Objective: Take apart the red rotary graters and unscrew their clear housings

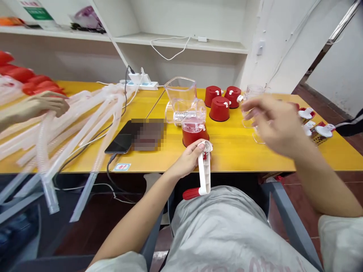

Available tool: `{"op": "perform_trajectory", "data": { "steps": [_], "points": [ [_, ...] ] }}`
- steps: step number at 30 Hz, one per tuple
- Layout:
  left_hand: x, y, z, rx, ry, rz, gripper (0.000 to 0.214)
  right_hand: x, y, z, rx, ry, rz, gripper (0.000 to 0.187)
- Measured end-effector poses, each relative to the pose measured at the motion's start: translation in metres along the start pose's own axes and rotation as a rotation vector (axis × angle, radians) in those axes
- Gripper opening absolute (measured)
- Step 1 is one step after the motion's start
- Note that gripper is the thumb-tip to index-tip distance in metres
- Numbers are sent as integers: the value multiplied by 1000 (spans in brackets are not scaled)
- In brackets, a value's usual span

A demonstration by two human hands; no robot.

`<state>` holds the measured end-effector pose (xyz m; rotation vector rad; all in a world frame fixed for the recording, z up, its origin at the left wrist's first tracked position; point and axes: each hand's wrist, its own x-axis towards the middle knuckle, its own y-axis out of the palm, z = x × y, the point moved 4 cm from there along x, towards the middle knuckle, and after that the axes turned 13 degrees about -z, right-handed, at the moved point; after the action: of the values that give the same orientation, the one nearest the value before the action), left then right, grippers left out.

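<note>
My left hand point(189, 159) is closed round the top of a white crank handle with a red knob point(203, 177), held at the table's front edge. Just beyond it stands a clear container on a red base point(194, 130). My right hand point(270, 122) hovers blurred above the table at the right, fingers loosely spread, near clear plastic cups point(253, 92) and holding nothing that I can see. Three red bases point(219, 108) stand upside down behind.
A clear plastic jug point(181, 94) stands behind the red-based container. A phone point(121, 141) with a cable lies on the yellow table point(235, 151). Another person's hand point(42, 105) holds clear tubes at the left. Small red and white parts point(312, 126) lie far right.
</note>
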<state>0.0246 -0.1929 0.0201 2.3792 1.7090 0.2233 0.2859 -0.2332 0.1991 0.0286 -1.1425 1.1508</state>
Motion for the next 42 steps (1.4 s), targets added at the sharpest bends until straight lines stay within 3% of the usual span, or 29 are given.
{"op": "perform_trajectory", "data": {
  "steps": [3,5,7,11,19,24,31,36,42],
  "points": [
    [-1,0,-2,10,18,9,77,-15,86,2,34,66,134,48],
    [-1,0,-3,10,10,15,80,-7,135,-22,8,144,147,45],
    [-2,1,-4,-2,1,14,81,8,170,-50,-2,210,173,43],
    [-2,0,-4,-5,-4,15,82,30,207,-85,92,252,281,49],
    [-2,-1,-2,7,-2,27,80,30,246,-109,290,342,432,45],
    [-2,-1,-2,6,-16,4,84,30,250,-108,265,322,381,47],
    [-2,-1,-2,19,-7,7,83,29,230,-96,2,271,298,47],
    [-1,-3,-2,24,-20,-32,82,5,194,-83,-233,312,307,47],
    [0,-5,-3,37,-18,-59,80,-35,128,-49,-400,344,297,43]
  ]
}}
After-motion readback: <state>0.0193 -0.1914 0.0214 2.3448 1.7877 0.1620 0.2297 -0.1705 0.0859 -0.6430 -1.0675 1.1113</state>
